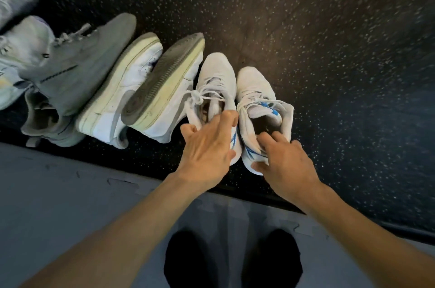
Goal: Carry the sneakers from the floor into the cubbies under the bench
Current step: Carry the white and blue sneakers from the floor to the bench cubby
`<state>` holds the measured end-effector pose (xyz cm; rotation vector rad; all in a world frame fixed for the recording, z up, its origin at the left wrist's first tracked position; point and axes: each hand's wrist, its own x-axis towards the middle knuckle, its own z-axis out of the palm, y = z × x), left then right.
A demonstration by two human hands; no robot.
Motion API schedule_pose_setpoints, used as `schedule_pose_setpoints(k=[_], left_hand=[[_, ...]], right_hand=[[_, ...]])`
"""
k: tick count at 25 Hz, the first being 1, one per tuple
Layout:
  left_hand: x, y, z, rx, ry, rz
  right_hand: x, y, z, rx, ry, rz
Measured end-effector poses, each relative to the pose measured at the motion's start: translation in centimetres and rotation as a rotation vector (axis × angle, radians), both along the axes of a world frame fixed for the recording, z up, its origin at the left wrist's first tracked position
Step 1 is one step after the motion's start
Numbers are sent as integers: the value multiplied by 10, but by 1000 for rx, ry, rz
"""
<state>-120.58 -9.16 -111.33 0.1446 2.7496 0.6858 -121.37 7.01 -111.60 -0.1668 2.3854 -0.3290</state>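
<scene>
The pickup is in hand: the left hand (207, 146) is closed round one sneaker's (217, 83) collar, the right hand (282, 160) pinching the other sneaker (256, 90) by its heel. A lift is called for next.

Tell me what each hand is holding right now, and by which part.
Left hand grips the left white-blue sneaker at its heel collar. Right hand grips the right sneaker at its heel.

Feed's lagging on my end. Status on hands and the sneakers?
Left hand grips left blue-trimmed sneaker at collar. Right hand grips its mate at heel. Both on dark floor. White pair crowds the left side.
</scene>
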Motion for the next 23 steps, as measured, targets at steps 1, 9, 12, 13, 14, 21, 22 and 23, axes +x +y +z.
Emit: schedule_pose_setpoints(k=[1, 9, 12, 13, 14, 21, 22, 23], left_hand=[[-1, 2, 3, -7, -4, -37], [-28, -15, 96, -202, 101, -187], [-55, -24, 158, -251, 188, -169], [-66, -27, 186, -261, 207, -167], [-76, -30, 215, -280, 234, -166], [-123, -57, 432, -322, 471, -131], [-125, -61, 468, -326, 505, -125], [-125, -65, 504, -326, 541, -120]], right_hand=[[-2, 1, 3, -1, 0, -10], [-34, 1, 88, -29, 184, -62], [-58, -6, 150, -53, 283, -62], [-68, -9, 176, -64, 325, -60], [-77, -11, 204, -77, 372, -62], [-122, -26, 418, -137, 640, -79], [-124, -28, 455, -136, 687, -81], [-124, -30, 492, -127, 718, -78]])
